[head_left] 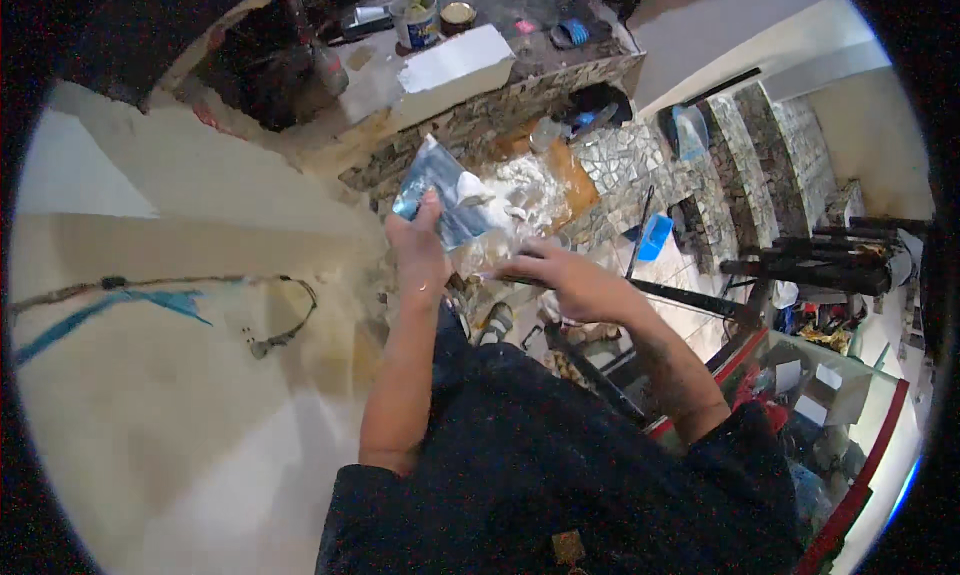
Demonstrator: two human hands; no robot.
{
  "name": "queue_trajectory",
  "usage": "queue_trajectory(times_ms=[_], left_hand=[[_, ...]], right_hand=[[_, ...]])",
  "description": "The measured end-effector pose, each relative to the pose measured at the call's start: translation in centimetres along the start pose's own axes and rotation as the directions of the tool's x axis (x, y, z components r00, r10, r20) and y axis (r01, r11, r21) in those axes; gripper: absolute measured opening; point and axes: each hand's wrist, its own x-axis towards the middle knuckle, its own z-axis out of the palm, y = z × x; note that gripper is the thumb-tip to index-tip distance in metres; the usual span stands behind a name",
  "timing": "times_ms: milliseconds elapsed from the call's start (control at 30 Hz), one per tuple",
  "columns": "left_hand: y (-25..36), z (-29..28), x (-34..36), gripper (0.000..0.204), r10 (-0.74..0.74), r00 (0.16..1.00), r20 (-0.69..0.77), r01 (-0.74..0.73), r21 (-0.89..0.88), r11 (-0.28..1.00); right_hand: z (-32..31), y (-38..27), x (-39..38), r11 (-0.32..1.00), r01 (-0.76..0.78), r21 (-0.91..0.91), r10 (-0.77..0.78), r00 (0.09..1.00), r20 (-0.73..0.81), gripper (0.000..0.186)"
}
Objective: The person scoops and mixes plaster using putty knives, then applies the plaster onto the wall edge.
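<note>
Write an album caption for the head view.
Left hand gripping a grey-blue plate with a white lump at its edge, right hand near; beyond, a brown sheet strewn with white material.

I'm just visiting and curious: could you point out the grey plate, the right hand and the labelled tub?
Grey plate [457, 218], head view: its flat face.
Right hand [562, 273], head view: its back.
Labelled tub [418, 28], head view: its side.

Stone-faced steps [735, 145] (mottled grey), a red-edged glass case [882, 447].
</note>
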Motion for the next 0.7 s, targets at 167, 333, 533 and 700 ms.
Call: queue_trajectory(times_ms=[167, 333, 533, 700], left_hand=[[5.5, 1.3, 0.2, 0.019, -0.214, 0.943, 0.256, 0.266, -0.188, 0.945], [10.0, 4.5, -2.5, 0.025, -0.239, 0.842, 0.484, 0.373, -0.202, 0.905], [13.5, 8.1, -3.5, 0.028, -0.248, 0.798, 0.549, 0.333, -0.06, 0.941], [15.0, 9.1, -4.1, 0.03, -0.223, 0.739, 0.636, 0.362, -0.095, 0.927]], right_hand=[[-5.7, -1.9, -1.1, 0.652, 0.323, 0.686, 0.04, 0.889, -0.457, 0.06], [-5.5, -7.7, 0.4, 0.783, 0.442, 0.437, -0.004, 0.706, -0.708, 0.067], [-6.4, -9.0, -0.4, 0.902, 0.408, 0.141, -0.148, 0.598, -0.788, 0.063], [-6.3, -2.6, -2.8, 0.98, 0.0, 0.197, 0.131, 0.749, -0.65, 0.061]])
